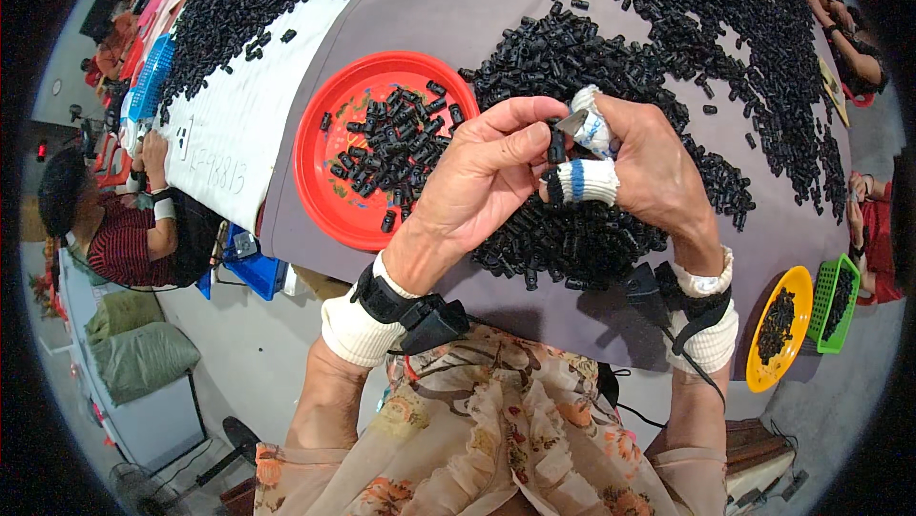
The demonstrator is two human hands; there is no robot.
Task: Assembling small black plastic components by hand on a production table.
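Between the thumb and fingertips of my left hand (pixel 468 177) is a small black plastic part (pixel 556 145), short and roughly cylindrical. My right hand (pixel 660 161) is closed on a small knife, whose metal blade (pixel 572 121) shows against the part; its handle is hidden. White cloth covers (pixel 590 180) wrap my right thumb and a finger. Beneath both hands spreads a heap of similar black parts (pixel 572 244) on the grey-covered table. Left of the heap, a red round tray (pixel 313 187) holds many more of them, beside my left wrist.
Larger piles of black parts (pixel 706 1) cover the table's far side. A yellow plate (pixel 756 363) and a green basket (pixel 822 335) hold black bits at the right edge. At the left, a person (pixel 124 239) sits by a white-covered table (pixel 224 149); others sit around.
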